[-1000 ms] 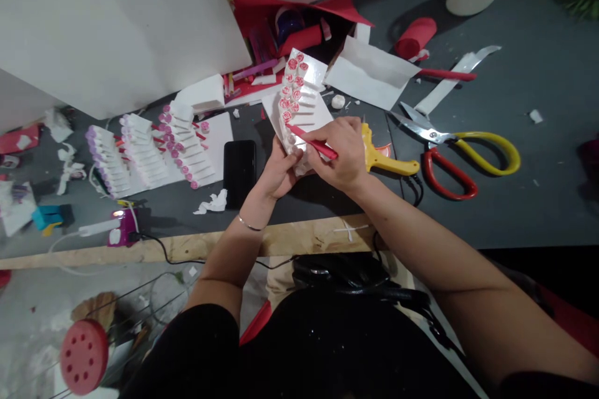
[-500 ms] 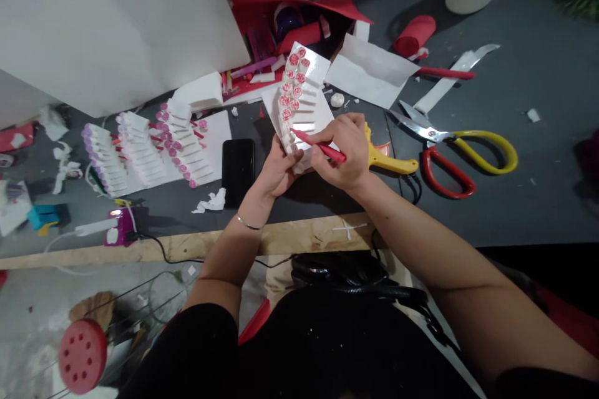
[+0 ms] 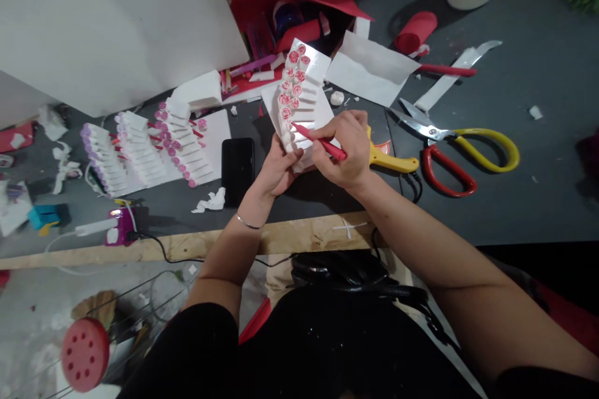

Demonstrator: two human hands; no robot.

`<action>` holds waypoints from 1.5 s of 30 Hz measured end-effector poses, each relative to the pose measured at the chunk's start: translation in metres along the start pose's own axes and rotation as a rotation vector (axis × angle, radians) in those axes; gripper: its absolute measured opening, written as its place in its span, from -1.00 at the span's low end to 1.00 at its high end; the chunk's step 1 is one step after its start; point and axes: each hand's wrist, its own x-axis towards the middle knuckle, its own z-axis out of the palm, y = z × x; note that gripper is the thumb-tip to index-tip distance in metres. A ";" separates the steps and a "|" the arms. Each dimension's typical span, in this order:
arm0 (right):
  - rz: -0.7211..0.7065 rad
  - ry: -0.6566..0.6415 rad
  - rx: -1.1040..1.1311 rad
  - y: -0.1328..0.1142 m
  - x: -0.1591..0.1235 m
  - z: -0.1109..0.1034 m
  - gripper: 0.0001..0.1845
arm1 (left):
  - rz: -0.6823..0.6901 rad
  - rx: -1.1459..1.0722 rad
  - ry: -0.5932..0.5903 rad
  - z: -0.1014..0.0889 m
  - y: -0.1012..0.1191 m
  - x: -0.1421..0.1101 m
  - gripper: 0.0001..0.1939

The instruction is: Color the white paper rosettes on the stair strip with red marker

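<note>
My right hand grips a red marker like a pen, its tip against the ends of white paper rolls on a white sheet. Several roll ends higher on that sheet carry red swirls. My left hand is closed on the near end of the same sheet and steadies it above the dark table. A thin bracelet sits on the left wrist.
A black phone lies left of my hands. Further left are sheets of purple- and pink-tipped rolls. Yellow-and-red scissors, a yellow-handled tool, white paper and red rolls lie right. A wooden strip edges the table.
The marker tip has shifted slightly along the roll ends; both hands stay on the sheet and marker. The view has barely moved.
</note>
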 end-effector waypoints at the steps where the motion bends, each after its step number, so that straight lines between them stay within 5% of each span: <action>1: 0.018 -0.012 -0.008 0.001 0.000 0.000 -0.89 | -0.002 -0.004 0.006 0.000 0.000 0.000 -0.32; 7: -0.037 -0.007 0.035 0.001 -0.001 -0.003 -0.90 | 0.002 -0.002 -0.004 -0.001 0.000 0.000 -0.29; 17: 0.073 -0.080 0.016 -0.002 0.000 -0.002 -0.91 | -0.029 -0.004 -0.011 -0.002 0.000 0.000 -0.20; 30: 0.060 -0.019 0.018 0.000 0.000 0.000 -0.91 | -0.008 0.002 -0.038 -0.001 -0.001 0.000 -0.25; 37: -0.072 0.096 0.100 -0.004 0.004 0.001 -0.89 | -0.010 0.016 -0.041 -0.004 -0.003 0.001 -0.25; 45: 0.037 -0.094 0.067 0.001 0.000 -0.003 -0.91 | -0.007 0.034 -0.031 -0.004 -0.004 0.001 -0.23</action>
